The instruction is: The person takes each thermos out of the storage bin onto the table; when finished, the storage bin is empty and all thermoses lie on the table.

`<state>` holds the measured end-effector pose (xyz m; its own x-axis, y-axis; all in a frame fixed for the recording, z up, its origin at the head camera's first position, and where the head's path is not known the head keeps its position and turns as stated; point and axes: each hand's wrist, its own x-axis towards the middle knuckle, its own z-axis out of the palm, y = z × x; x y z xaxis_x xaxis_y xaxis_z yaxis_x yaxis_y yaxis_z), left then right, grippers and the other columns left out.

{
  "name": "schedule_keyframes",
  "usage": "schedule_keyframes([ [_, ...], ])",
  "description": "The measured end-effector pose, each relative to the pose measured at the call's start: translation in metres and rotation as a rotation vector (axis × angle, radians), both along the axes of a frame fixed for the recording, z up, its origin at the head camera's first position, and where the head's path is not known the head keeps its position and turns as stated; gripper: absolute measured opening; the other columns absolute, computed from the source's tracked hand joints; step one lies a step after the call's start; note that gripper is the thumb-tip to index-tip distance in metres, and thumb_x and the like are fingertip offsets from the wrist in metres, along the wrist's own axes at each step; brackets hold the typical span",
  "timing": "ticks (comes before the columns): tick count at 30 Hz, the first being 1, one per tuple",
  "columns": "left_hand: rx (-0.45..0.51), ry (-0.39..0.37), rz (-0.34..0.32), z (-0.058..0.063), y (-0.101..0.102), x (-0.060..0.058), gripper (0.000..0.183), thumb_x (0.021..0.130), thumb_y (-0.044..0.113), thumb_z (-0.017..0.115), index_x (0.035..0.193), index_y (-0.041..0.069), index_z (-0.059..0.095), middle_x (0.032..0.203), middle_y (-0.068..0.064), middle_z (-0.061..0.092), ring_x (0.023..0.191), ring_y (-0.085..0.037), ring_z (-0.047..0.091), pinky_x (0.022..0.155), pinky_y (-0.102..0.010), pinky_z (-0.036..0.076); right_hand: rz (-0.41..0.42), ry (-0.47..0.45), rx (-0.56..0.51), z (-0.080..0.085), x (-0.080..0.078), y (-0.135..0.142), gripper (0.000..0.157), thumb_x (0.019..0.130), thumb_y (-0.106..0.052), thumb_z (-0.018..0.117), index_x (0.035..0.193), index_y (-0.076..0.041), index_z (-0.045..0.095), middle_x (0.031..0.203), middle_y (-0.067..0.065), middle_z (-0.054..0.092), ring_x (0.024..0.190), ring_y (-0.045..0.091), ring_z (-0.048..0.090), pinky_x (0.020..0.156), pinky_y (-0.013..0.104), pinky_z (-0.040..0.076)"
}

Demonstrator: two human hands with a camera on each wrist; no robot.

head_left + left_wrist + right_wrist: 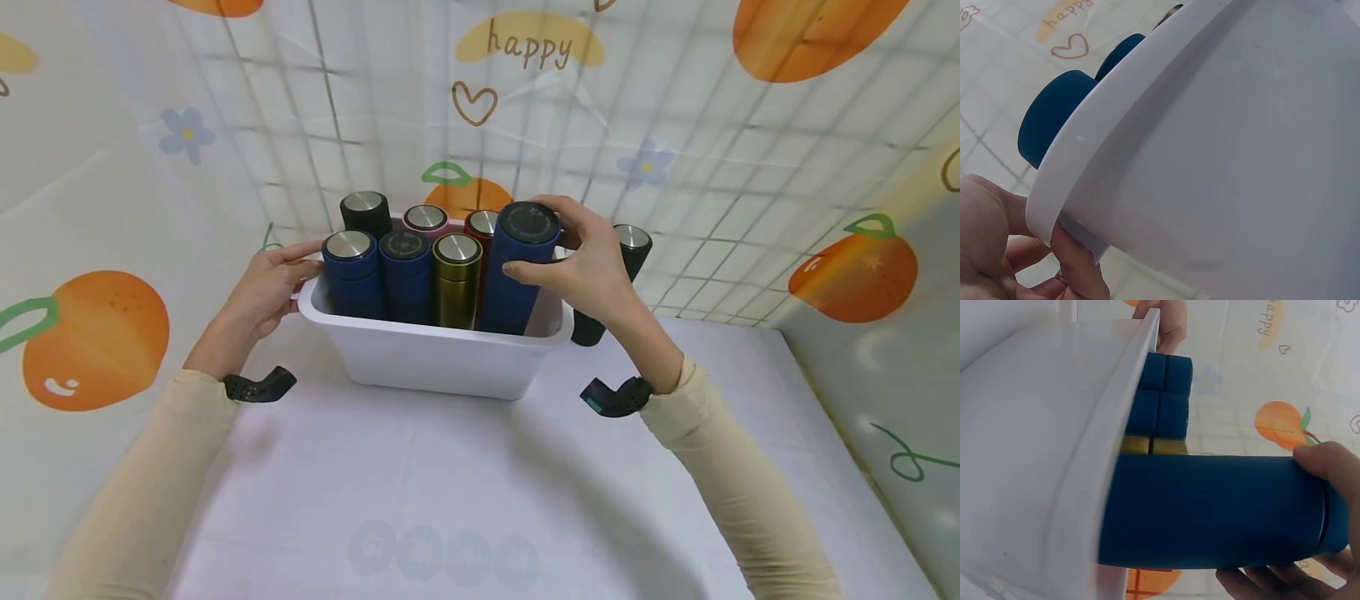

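Observation:
A white plastic bin (442, 358) holds several upright thermos bottles. My right hand (592, 258) grips a blue thermos (510, 283) near its dark lid; its lower end is inside the bin's right end, hidden by the wall, and it stands taller than the others. In the right wrist view, my thumb and fingers lie on opposite sides of this blue thermos (1210, 509). At the bin's left end my left hand (262, 287) holds the rim, with fingers under the edge in the left wrist view. Beside the gripped thermos is a gold thermos (456, 287).
Two more blue bottles, one silver-topped (352, 279) and one dark-topped (407, 279), line the bin's front left. Behind them are black (367, 217), pink (426, 218) and red-sided bottles (482, 223). Outside, a black bottle (588, 331) stands right of the bin. A printed curtain over wire mesh backs the white table (375, 467).

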<state>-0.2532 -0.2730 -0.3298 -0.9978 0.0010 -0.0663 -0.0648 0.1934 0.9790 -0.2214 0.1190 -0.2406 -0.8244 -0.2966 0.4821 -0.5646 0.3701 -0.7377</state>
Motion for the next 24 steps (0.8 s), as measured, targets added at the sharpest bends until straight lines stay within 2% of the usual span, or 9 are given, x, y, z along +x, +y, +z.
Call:
schedule_keyframes([
  [5,-0.006,-0.002,0.004,0.0,0.0,0.0,0.047,0.106,0.02,0.051,0.152,0.013,0.044,0.114,0.002,0.062,0.082,-0.011,0.061,0.07,-0.024,0.057,0.006,0.021,-0.011,0.016,0.012,-0.001,0.062,0.074,-0.001,0.085,0.13,0.0,0.061,0.11,0.012,0.07,0.093,0.022,0.067,0.084,0.032,0.052],
  [10,-0.012,0.002,0.006,-0.001,0.0,-0.001,0.048,0.106,0.021,0.051,0.152,0.013,0.044,0.114,0.001,0.062,0.082,-0.01,0.062,0.071,-0.024,0.057,-0.001,0.032,-0.052,0.024,0.013,0.004,0.06,0.073,-0.002,0.085,0.129,-0.001,0.062,0.111,0.01,0.07,0.093,0.02,0.068,0.086,0.03,0.052],
  [19,0.003,0.011,0.0,-0.001,-0.001,-0.002,0.047,0.106,0.019,0.051,0.152,0.014,0.045,0.112,0.003,0.063,0.081,-0.01,0.062,0.07,-0.025,0.058,-0.005,0.095,-0.11,0.033,0.006,0.015,0.057,0.073,0.0,0.084,0.126,0.0,0.063,0.11,0.009,0.071,0.088,0.019,0.069,0.085,0.03,0.054],
  [24,-0.002,0.007,-0.004,-0.001,-0.001,-0.002,0.048,0.105,0.02,0.051,0.152,0.012,0.044,0.116,0.001,0.061,0.082,-0.01,0.063,0.07,-0.026,0.058,-0.024,0.143,-0.105,0.035,-0.007,0.025,0.057,0.072,-0.005,0.086,0.126,-0.007,0.066,0.109,0.005,0.071,0.09,0.019,0.069,0.088,0.032,0.053],
])
